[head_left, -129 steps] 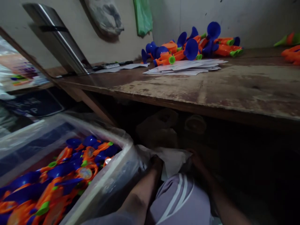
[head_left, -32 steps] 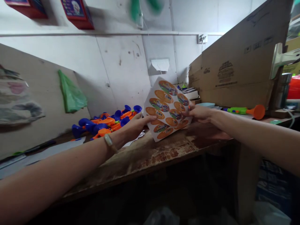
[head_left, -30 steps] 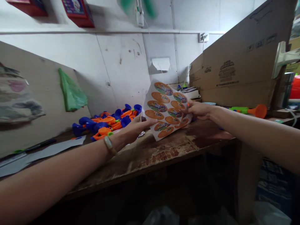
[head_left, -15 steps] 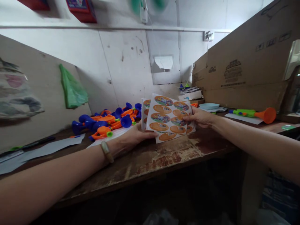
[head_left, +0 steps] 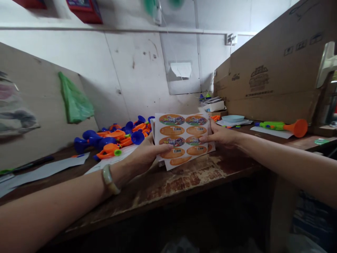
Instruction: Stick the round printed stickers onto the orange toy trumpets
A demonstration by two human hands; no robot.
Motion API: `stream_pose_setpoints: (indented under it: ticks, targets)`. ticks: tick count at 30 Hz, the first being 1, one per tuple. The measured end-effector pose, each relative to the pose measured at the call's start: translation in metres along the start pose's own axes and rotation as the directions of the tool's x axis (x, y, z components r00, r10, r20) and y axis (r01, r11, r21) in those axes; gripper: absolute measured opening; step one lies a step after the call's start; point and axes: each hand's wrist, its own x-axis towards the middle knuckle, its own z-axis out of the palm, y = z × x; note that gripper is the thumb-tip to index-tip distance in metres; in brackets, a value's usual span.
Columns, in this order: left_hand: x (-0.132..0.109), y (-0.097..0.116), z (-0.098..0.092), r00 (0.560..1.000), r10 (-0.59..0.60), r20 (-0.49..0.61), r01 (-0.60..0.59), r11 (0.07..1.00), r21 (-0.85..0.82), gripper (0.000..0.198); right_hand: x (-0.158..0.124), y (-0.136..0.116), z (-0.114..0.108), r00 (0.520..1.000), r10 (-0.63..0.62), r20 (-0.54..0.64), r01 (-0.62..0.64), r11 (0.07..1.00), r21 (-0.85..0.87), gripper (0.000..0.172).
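Note:
Between my hands stands a stack of sticker sheets (head_left: pixel 182 130), white with orange oval labels, tilted up just above the front of the worn wooden table. My left hand (head_left: pixel 147 154) grips its left edge, thumb across the front sheet. On the right edge, my right hand (head_left: pixel 221 135) pinches the stack with the thumb in front; its other fingers are mostly hidden behind. A lower sheet pokes out beneath the front one. To the left of the stack lies a heap of toy trumpets (head_left: pixel 116 137) in blue and orange.
A green and orange toy trumpet (head_left: pixel 283 127) lies on white paper at the right. Behind it stands a large cardboard box (head_left: pixel 263 80). A pale blue dish (head_left: pixel 233 118) sits on papers. The table's worn front edge (head_left: pixel 168 191) runs below my hands. A green bag (head_left: pixel 75 100) hangs at left.
The front sheet, tilted before, now lies straighter over the others. My left thumb has moved onto its face. The whole view has shifted slightly.

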Motion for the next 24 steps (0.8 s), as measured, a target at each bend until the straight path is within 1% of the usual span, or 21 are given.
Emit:
stream_pose_setpoints:
  ticks: [2,4,6,7,8,10,11,12,13,16,18,21,23,24]
  targets:
    - [-0.003,-0.002,0.001,0.999,-0.002,0.032,0.002,1.000,-0.011,0.073,0.001,-0.001,0.003,0.999,0.005,0.033,-0.006,1.000,0.015,0.077]
    - [-0.003,-0.005,0.002,0.993,0.014,0.116,-0.014,1.000,0.005,0.065,0.002,-0.002,0.005,0.995,0.017,0.101,-0.020,0.999,0.027,0.062]
    - [-0.001,-0.005,0.005,0.978,0.037,0.205,-0.051,0.997,0.066,0.057,0.001,-0.002,0.006,0.987,0.020,0.160,-0.025,0.999,0.028,0.051]
    - [0.001,-0.004,0.005,0.973,0.056,0.224,-0.080,0.992,0.099,0.055,0.001,-0.003,0.007,0.987,0.005,0.161,-0.010,1.000,0.030,0.048]
    - [0.003,-0.003,0.005,0.971,0.081,0.225,-0.111,0.986,0.123,0.054,-0.001,-0.003,0.007,0.989,-0.018,0.146,0.014,0.999,0.031,0.048]
    - [0.008,-0.002,0.003,0.974,0.136,0.184,-0.163,0.977,0.139,0.057,-0.003,-0.003,0.007,0.991,-0.071,0.111,0.070,0.997,0.021,0.050]
    - [0.011,-0.002,0.001,0.976,0.148,0.160,-0.170,0.976,0.138,0.058,-0.005,-0.002,0.006,0.991,-0.089,0.102,0.088,0.996,0.011,0.052]
    - [0.012,-0.002,-0.001,0.980,0.137,0.143,-0.157,0.979,0.132,0.059,-0.005,-0.001,0.005,0.991,-0.090,0.103,0.091,0.996,-0.004,0.053]
    - [0.013,-0.004,-0.004,0.985,0.102,0.136,-0.120,0.985,0.127,0.059,-0.006,0.000,0.003,0.991,-0.077,0.111,0.079,0.997,-0.020,0.055]
    - [0.010,-0.010,-0.008,0.993,-0.051,0.107,0.038,0.992,0.120,0.056,-0.004,0.003,-0.002,0.987,0.004,0.162,0.003,0.999,-0.046,0.057]
    - [0.007,-0.012,-0.009,0.995,-0.075,0.060,0.067,0.991,0.119,0.056,-0.003,0.003,-0.005,0.983,0.028,0.183,-0.016,0.997,-0.071,0.056]
    - [0.012,-0.007,-0.007,0.998,-0.063,0.027,0.059,0.990,0.130,0.052,-0.005,-0.004,-0.011,0.992,0.052,0.114,-0.034,0.987,-0.155,0.047]
    - [0.022,0.001,-0.003,0.994,-0.098,0.051,0.093,0.992,0.088,0.049,-0.008,-0.011,-0.020,0.997,0.068,0.032,-0.061,0.980,-0.190,0.040]
    - [0.030,0.005,0.001,0.988,-0.130,0.082,0.124,0.990,0.068,0.045,-0.010,-0.015,-0.025,0.998,0.069,-0.008,-0.069,0.979,-0.194,0.037]
